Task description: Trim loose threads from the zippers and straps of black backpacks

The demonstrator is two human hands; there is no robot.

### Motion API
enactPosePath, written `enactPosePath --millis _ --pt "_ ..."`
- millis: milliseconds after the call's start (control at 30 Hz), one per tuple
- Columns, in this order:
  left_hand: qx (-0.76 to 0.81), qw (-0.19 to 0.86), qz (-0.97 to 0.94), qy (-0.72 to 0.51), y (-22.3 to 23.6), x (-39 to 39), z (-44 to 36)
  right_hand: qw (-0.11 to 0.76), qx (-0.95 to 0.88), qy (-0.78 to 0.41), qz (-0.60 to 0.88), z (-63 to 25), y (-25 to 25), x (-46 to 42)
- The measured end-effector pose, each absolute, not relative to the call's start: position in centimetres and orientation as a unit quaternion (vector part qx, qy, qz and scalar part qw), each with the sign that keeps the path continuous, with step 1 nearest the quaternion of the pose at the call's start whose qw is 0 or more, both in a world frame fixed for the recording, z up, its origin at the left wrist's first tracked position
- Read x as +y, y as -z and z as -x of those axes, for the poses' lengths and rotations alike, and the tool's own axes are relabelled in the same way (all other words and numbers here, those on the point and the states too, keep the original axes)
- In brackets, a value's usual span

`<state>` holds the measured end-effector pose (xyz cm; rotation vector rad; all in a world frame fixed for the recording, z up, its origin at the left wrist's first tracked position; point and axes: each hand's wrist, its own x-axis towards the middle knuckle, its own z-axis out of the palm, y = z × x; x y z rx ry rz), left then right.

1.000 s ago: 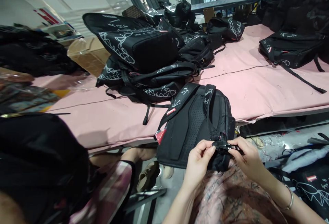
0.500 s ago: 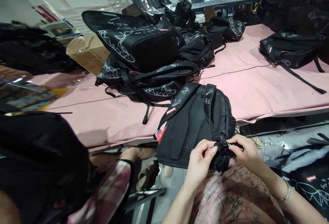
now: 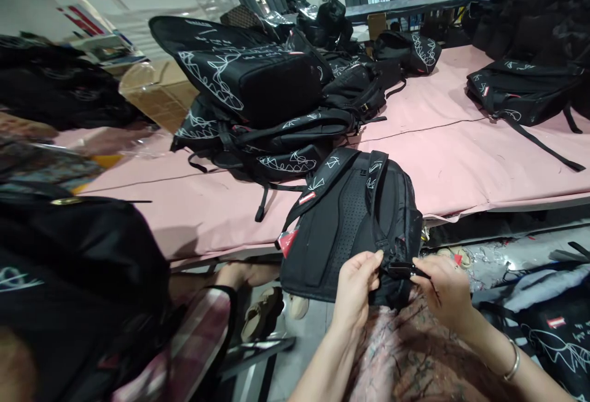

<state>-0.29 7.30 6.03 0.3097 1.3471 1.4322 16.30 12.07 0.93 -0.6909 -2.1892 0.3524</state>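
Black fabric backpack with white-printed straps (image 3: pixel 350 230) overhangs the near edge of the pink-covered bench (image 3: pixel 442 156). Left hand (image 3: pixel 359 279) pinches at its near-right corner, contents hidden; right hand (image 3: pixel 445 285) pinches a slim black piece (image 3: pixel 400 270). Judged risk: overhang could cause slipping nearward. Room lies right; stacked black backpacks (image 3: pixel 281 85) crowd far-left.

Just in front of me, the left hand (image 3: pixel 359 279) pinches by the lower strap (image 3: pixel 378 224) of a black backpack (image 3: pixel 348 230) propped against the pink-covered table (image 3: pixel 461 171). The right hand (image 3: pixel 445 285), a bangle (image 3: pixel 514 362) at its wrist, grips a small black piece (image 3: pixel 400 270), too dark to make out. Doodle-printed backpacks (image 3: pixel 279 91) are heaped farther left; another backpack (image 3: pixel 520 91) lies far right.
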Motion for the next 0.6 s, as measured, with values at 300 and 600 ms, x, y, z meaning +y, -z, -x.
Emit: enactPosePath --millis 300,600 --pt "0.557 0.551 -0.133 -0.607 -5.9 7.2 -0.2 0.387 -0.870 -0.095 0.291 -15.4 -1.8 11.8" --pt "0.577 0.539 -0.208 -0.577 -6.7 6.9 0.7 0.434 -0.696 -0.427 0.380 -15.4 -0.9 12.1"
